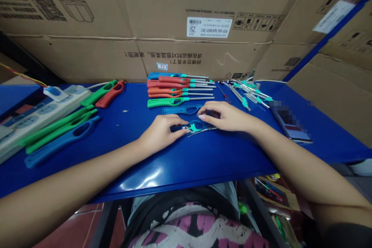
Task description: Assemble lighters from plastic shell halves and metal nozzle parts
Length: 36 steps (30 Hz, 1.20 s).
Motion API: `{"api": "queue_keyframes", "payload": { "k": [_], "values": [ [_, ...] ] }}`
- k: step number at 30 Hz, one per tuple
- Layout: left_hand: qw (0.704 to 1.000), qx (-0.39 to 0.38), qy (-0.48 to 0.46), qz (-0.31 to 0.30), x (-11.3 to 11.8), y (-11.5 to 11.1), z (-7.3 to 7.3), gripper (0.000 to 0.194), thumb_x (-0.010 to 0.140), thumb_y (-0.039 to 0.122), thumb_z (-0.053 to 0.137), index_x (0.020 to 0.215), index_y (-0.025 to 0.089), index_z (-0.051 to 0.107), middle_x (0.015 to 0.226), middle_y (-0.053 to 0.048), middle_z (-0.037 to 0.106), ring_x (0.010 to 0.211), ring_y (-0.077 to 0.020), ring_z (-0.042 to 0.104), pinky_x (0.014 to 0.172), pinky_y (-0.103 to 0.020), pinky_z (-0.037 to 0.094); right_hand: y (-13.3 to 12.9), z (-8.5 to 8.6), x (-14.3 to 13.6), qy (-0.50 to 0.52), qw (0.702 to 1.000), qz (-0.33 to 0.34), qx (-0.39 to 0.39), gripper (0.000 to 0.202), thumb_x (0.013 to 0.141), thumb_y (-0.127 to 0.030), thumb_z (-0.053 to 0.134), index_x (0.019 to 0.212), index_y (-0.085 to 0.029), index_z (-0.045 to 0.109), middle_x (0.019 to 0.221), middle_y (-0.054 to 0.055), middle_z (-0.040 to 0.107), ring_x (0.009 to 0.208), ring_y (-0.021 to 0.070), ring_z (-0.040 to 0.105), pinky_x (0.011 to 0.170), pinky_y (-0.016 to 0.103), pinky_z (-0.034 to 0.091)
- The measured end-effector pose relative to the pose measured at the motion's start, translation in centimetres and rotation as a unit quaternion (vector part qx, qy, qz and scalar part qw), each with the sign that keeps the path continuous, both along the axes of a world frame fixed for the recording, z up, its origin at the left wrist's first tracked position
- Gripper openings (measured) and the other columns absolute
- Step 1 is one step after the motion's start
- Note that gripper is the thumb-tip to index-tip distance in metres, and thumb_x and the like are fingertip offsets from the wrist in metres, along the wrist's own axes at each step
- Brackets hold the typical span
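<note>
My left hand pinches the handle end of an opened blue lighter casing, with a teal part and thin wires showing inside it. A thin metal rod lies along its near side. Just above the casing's trigger loop, my right hand is curled with thumb and fingertips close together; what they hold, if anything, is too small to make out. Behind the hands lies another blue casing half, partly covered by the right fingers.
Assembled long-necked lighters lie stacked at the back. Metal-tube inner parts and a small screwdriver are right of them. Coloured casings and a power strip occupy the left; a phone lies right. A cardboard wall stands behind.
</note>
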<state>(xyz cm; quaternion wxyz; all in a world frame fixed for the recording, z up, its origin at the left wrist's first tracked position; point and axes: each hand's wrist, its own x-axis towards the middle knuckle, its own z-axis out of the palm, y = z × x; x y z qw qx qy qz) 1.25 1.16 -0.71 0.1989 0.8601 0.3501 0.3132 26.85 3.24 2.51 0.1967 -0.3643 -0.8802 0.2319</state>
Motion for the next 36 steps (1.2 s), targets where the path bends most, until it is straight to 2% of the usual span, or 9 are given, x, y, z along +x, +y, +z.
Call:
{"api": "queue_keyframes", "payload": {
  "k": [3, 5, 9, 14, 16, 20, 25, 32, 36],
  "values": [
    [1.000, -0.021, -0.002, 0.013, -0.1, 0.0, 0.0, 0.018, 0.086, 0.029, 0.074, 0.099, 0.017, 0.078, 0.095, -0.005, 0.079, 0.083, -0.0187, 0.073, 0.079, -0.029, 0.057, 0.3, 1.1, 1.6, -0.058, 0.996, 0.059, -0.028, 0.030, 0.086, -0.044, 0.070, 0.100, -0.017, 0.070, 0.101, 0.007, 0.069, 0.091, 0.0188, 0.060, 0.083, 0.031, 0.046],
    [0.999, -0.035, -0.004, 0.022, -0.2, 0.0, -0.1, 0.018, 0.085, 0.029, 0.075, 0.099, 0.018, 0.078, 0.095, -0.004, 0.079, 0.083, -0.0183, 0.073, 0.078, -0.028, 0.057, 0.5, 1.4, 2.3, -0.099, 0.990, 0.080, -0.058, 0.029, 0.084, -0.042, 0.072, 0.098, -0.017, 0.069, 0.099, 0.006, 0.068, 0.090, 0.0184, 0.060, 0.081, 0.031, 0.048],
    [0.999, -0.043, -0.011, 0.029, -0.2, 0.0, -0.2, 0.018, 0.085, 0.029, 0.075, 0.099, 0.018, 0.078, 0.097, -0.004, 0.079, 0.085, -0.0184, 0.073, 0.079, -0.028, 0.057, 0.6, 1.2, 2.4, -0.119, 0.986, 0.065, -0.099, 0.020, 0.087, -0.037, 0.068, 0.090, -0.017, 0.069, 0.088, 0.004, 0.068, 0.080, 0.0156, 0.060, 0.074, 0.029, 0.048],
    [0.999, -0.036, -0.029, 0.027, -0.2, 0.0, -0.2, 0.018, 0.084, 0.029, 0.075, 0.098, 0.018, 0.078, 0.099, -0.004, 0.079, 0.090, -0.0197, 0.074, 0.083, -0.030, 0.058, 0.7, 0.9, 2.2, -0.093, 0.987, 0.043, -0.126, 0.026, 0.086, -0.039, 0.070, 0.099, -0.016, 0.071, 0.081, 0.002, 0.067, 0.075, 0.0145, 0.061, 0.067, 0.027, 0.047],
    [0.998, -0.041, -0.046, 0.031, -0.4, 0.0, -0.2, 0.019, 0.084, 0.030, 0.075, 0.098, 0.018, 0.078, 0.098, -0.004, 0.079, 0.085, -0.0191, 0.075, 0.082, -0.030, 0.059, 0.8, 0.8, 2.3, -0.079, 0.988, 0.052, -0.122, 0.029, 0.087, -0.040, 0.070, 0.103, -0.016, 0.072, 0.084, 0.003, 0.068, 0.076, 0.0146, 0.061, 0.069, 0.027, 0.048],
    [0.993, -0.087, -0.079, 0.024, -0.6, -0.1, 0.1, 0.021, 0.086, 0.032, 0.073, 0.100, 0.016, 0.076, 0.092, -0.004, 0.079, 0.058, -0.0139, 0.072, 0.067, -0.027, 0.062, 0.8, 0.8, 2.3, -0.055, 0.991, 0.081, -0.093, 0.028, 0.090, -0.041, 0.067, 0.101, -0.016, 0.074, 0.094, 0.006, 0.070, 0.082, 0.0157, 0.062, 0.077, 0.030, 0.050],
    [0.991, -0.097, -0.085, 0.022, -0.5, -0.4, 0.6, 0.023, 0.084, 0.032, 0.075, 0.100, 0.016, 0.077, 0.085, -0.004, 0.079, 0.061, -0.0161, 0.073, 0.067, -0.028, 0.063, 0.6, 0.6, 1.9, -0.050, 0.993, 0.091, -0.059, 0.018, 0.090, -0.032, 0.065, 0.089, -0.015, 0.071, 0.087, 0.005, 0.067, 0.078, 0.0152, 0.060, 0.074, 0.030, 0.049],
    [0.975, -0.189, -0.106, 0.059, -0.1, -0.5, 0.6, 0.027, 0.083, 0.034, 0.075, 0.101, 0.013, 0.076, 0.061, -0.001, 0.073, 0.049, -0.0155, 0.069, 0.057, -0.026, 0.061, 0.4, 0.7, 1.8, -0.058, 0.995, 0.084, -0.021, 0.011, 0.090, -0.025, 0.062, 0.087, -0.016, 0.067, 0.090, 0.005, 0.065, 0.080, 0.0155, 0.059, 0.073, 0.030, 0.047],
    [0.967, -0.215, -0.121, 0.063, 0.0, -0.6, 0.6, 0.028, 0.082, 0.033, 0.076, 0.101, 0.012, 0.076, 0.058, -0.001, 0.072, 0.047, -0.0151, 0.068, 0.054, -0.024, 0.060, 0.5, 0.4, 1.9, -0.048, 0.995, 0.087, -0.020, 0.013, 0.091, -0.026, 0.062, 0.089, -0.015, 0.068, 0.090, 0.006, 0.065, 0.080, 0.0155, 0.058, 0.073, 0.030, 0.048]
  ]
}}
